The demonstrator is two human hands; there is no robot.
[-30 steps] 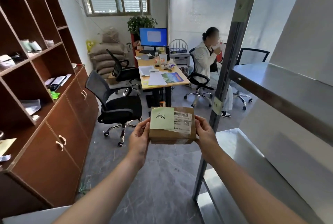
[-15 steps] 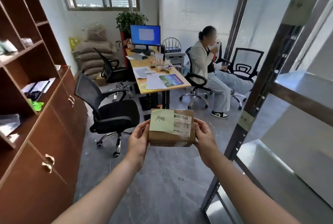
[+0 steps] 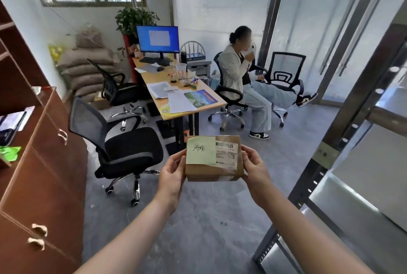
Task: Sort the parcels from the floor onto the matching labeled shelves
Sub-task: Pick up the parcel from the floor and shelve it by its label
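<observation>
I hold a small brown cardboard parcel (image 3: 226, 171) in front of me at chest height, above the grey floor. A pale green sticky note (image 3: 200, 150) with handwriting covers its top left, beside a white barcode label (image 3: 226, 151). My left hand (image 3: 172, 174) grips the parcel's left side and my right hand (image 3: 255, 171) grips its right side. The metal shelf rack (image 3: 317, 163) stands to my right, its steel shelves (image 3: 352, 203) partly in view. No shelf label is readable.
A brown wooden cabinet (image 3: 44, 174) with open compartments lines the left. A black office chair (image 3: 119, 145) stands ahead on the left, before a desk (image 3: 176, 97) with a monitor. A person (image 3: 242, 79) sits on a chair beyond the desk. Sacks (image 3: 86, 68) are stacked in the corner.
The view has turned left, away from the metal rack, so the rack sits further right. The parcel stays held between both hands in the same grip.
</observation>
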